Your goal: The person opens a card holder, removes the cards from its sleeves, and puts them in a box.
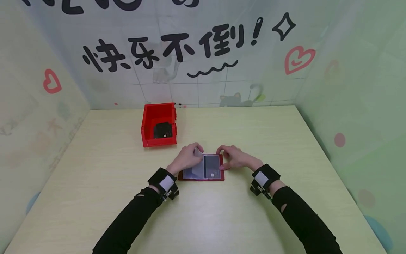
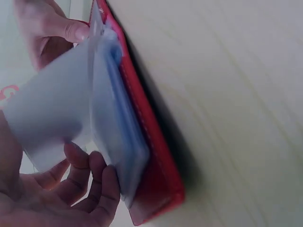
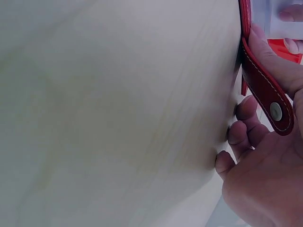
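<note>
A red card holder (image 1: 222,175) lies open on the table, with clear plastic sleeves inside; a dark card (image 1: 212,166) shows in the right-hand sleeve. My left hand (image 1: 188,157) pinches a raised, bent translucent sleeve page (image 2: 52,106) over the holder's left side. At the right edge, my right hand (image 1: 235,157) holds the holder, its thumb on the inner border and its other fingers curled near the table. In the right wrist view, a red strap (image 3: 261,81) with a metal snap sticks out beside that thumb.
Behind and left of the holder stands a red plastic bin (image 1: 159,141) with black cards (image 1: 163,129) in it. Printed fabric walls (image 1: 352,106) border the pale wooden table (image 1: 260,130) at the back and both sides.
</note>
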The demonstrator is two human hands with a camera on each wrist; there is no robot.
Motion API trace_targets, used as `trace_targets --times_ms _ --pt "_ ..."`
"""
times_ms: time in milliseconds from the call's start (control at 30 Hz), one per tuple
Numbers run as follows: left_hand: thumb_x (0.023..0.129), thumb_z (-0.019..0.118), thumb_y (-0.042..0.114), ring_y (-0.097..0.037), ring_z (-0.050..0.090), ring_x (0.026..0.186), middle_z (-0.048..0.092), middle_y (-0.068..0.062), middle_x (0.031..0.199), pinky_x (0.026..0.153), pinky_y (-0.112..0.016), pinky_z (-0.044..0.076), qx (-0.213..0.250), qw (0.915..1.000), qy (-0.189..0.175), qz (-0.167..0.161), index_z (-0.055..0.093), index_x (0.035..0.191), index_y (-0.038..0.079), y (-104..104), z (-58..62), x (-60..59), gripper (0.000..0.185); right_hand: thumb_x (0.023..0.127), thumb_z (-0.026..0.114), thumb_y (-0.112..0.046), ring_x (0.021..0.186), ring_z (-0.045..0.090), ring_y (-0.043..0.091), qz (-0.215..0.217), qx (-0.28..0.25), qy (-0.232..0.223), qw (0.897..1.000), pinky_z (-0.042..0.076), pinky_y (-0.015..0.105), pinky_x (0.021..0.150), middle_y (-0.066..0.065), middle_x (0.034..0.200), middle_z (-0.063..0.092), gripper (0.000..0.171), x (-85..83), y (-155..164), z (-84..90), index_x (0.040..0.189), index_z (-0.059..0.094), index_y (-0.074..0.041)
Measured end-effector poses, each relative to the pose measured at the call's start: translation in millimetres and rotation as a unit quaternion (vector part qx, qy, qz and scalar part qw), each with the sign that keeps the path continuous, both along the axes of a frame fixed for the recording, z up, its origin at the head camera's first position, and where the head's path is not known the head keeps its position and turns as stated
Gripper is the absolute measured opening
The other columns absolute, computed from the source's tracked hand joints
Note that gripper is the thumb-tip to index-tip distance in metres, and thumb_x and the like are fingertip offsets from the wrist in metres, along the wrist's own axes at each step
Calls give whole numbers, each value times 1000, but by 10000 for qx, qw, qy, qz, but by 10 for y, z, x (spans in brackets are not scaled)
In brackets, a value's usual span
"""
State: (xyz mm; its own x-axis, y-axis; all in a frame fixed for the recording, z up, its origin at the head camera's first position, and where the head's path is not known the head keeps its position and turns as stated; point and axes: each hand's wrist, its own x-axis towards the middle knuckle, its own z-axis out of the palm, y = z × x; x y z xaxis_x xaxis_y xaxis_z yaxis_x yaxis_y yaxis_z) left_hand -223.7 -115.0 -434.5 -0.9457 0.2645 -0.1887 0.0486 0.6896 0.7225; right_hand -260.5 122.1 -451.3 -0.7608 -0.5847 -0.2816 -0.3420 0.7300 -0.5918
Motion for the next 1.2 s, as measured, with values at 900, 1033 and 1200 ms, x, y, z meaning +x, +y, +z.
trace_targets --times_ms 900,1033,1200 --pt "93 71 19 -23 54 97 63 -12 107 89 -37 50 -521 9975 422 -241 70 115 2 53 -143 236 28 84 82 -25 103 44 25 -43 -12 11 10000 37 36 82 8 101 50 53 90 18 -48 128 53 -16" --pt "95 68 19 -22 56 93 67 -11 102 81 -32 48 -396 9991 136 -103 72 108 1 96 -87 273 23 84 81 -25 102 44 25 -36 6 17 10000 37 36 83 8 101 50 53 137 32 -45 128 53 -16" --pt "95 67 21 -20 56 86 66 -9 92 70 -27 41 -358 9991 -207 134 75 100 2 149 -33 333 21 84 82 -25 101 44 25 4 26 70 10000 36 35 82 7 100 50 53 193 45 -45 128 53 -16"
